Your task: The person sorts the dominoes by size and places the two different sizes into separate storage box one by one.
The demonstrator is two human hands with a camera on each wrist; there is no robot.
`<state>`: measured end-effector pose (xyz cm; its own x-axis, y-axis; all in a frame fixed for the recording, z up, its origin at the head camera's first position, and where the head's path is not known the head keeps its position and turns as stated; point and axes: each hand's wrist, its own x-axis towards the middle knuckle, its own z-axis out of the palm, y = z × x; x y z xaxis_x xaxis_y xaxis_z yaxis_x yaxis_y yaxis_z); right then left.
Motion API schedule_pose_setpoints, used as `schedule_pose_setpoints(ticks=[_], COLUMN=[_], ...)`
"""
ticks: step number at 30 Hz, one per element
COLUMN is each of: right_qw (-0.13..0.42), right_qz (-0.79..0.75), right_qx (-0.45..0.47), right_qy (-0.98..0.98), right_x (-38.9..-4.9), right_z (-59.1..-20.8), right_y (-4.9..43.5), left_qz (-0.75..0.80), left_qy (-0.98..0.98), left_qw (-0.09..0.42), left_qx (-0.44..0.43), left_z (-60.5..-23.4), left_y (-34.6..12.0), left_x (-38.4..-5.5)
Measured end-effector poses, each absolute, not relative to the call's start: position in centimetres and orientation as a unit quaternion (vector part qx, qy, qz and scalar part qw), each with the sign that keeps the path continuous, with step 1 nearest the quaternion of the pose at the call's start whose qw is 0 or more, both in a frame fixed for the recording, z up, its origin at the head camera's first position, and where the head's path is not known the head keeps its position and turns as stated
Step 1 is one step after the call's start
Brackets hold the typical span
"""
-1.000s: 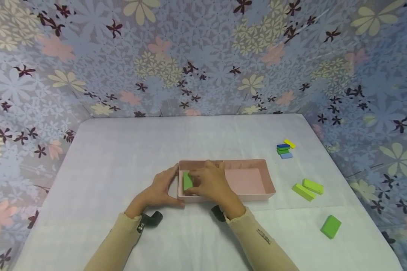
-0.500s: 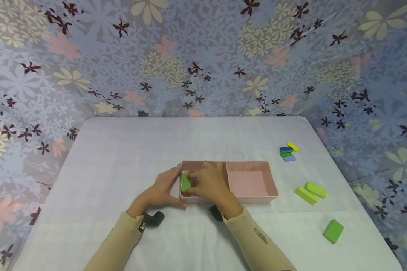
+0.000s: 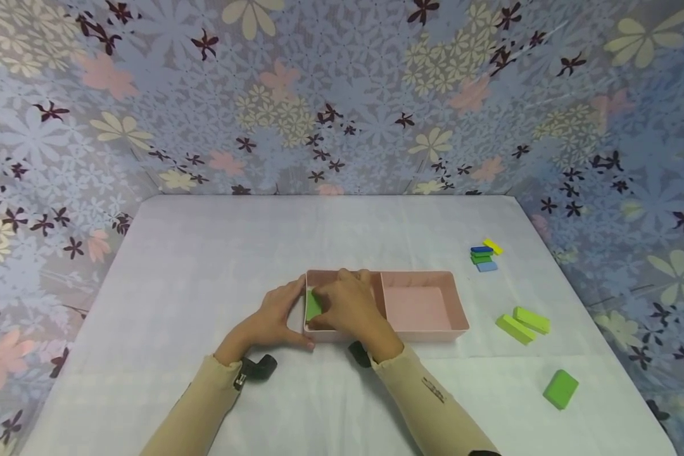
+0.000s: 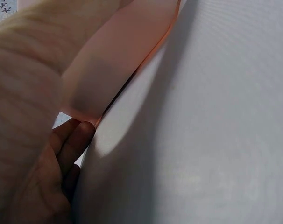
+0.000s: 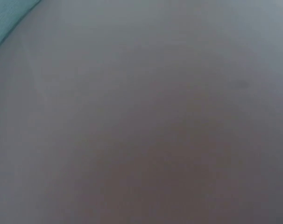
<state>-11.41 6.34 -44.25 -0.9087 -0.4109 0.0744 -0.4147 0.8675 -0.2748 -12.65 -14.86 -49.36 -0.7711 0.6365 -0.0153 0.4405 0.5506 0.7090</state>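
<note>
A pink two-compartment box point(image 3: 418, 310) lies on the white-covered table. My left hand point(image 3: 270, 320) holds its left end, thumb by the near corner and fingers at the far one. In the left wrist view, fingertips touch the corner of the pink wall point(image 4: 125, 51). My right hand point(image 3: 348, 307) reaches into the left compartment and pinches a green block point(image 3: 313, 306) beside the left wall. The hand hides much of that compartment, so other contents cannot be told. The right wrist view is a dim blur.
At the right lie two lime-green blocks point(image 3: 515, 329) and a thicker green block point(image 3: 560, 389). Farther back sits a cluster of small blue, green and yellow pieces point(image 3: 481, 256). Flower-patterned cloth point(image 3: 342, 126) rises behind the table.
The right hand has shifted slightly left within the box, and the green block now sits closer to the left wall. The left hand keeps its place. The head view has moved a little.
</note>
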Motion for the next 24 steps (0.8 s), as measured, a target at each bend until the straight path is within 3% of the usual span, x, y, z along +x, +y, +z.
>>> schedule_pose_setpoints(ticks=[24], right_qw=[-0.005], right_qz=[0.112], right_qx=[0.216], right_qy=[-0.97], right_x=[-11.51], right_z=[-44.0], right_y=[5.91], left_qz=[0.352], left_qy=[0.872], left_qw=[0.15], left_qx=[0.305], left_z=[-49.13], left_y=[-14.77], left_x=[-12.7])
